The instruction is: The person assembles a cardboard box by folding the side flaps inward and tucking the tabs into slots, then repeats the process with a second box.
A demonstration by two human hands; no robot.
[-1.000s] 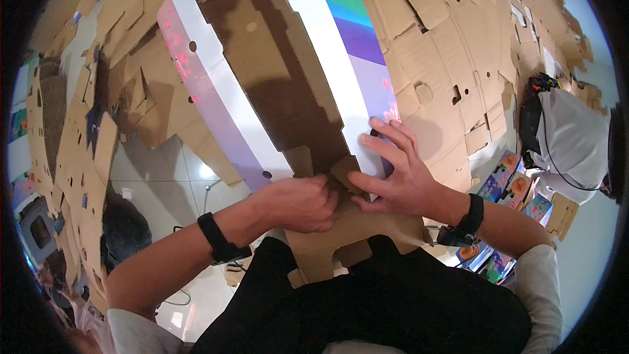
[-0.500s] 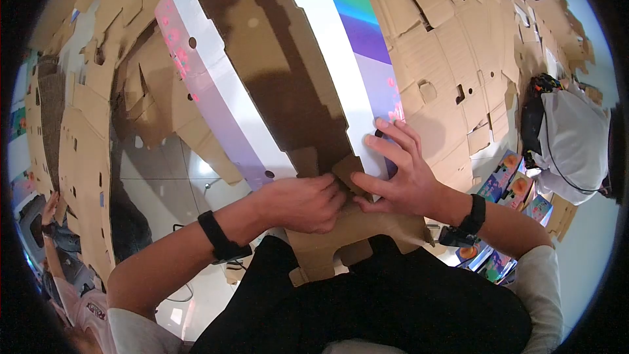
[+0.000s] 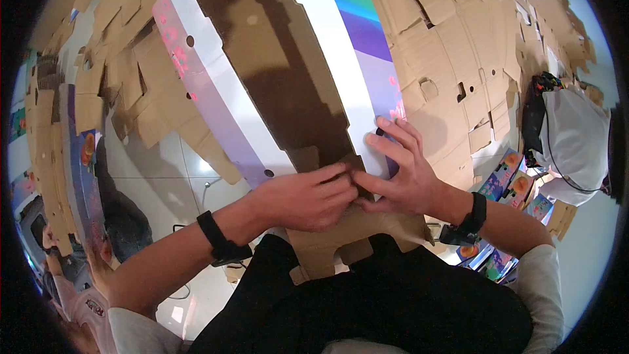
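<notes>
- The long box is in the middle, its open top up; inside it is brown and shadowy.
- The left hand is at the box's near end, fingers close together; I cannot tell if they pinch the cardboard.
- The right hand touches the box's near right corner, fingers apart.
- Flat cardboard lies right of the box.

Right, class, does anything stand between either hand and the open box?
Nothing visible does. The left hand is at the near-end corner flaps, and the right hand has fingers on the side wall of the box.
</notes>
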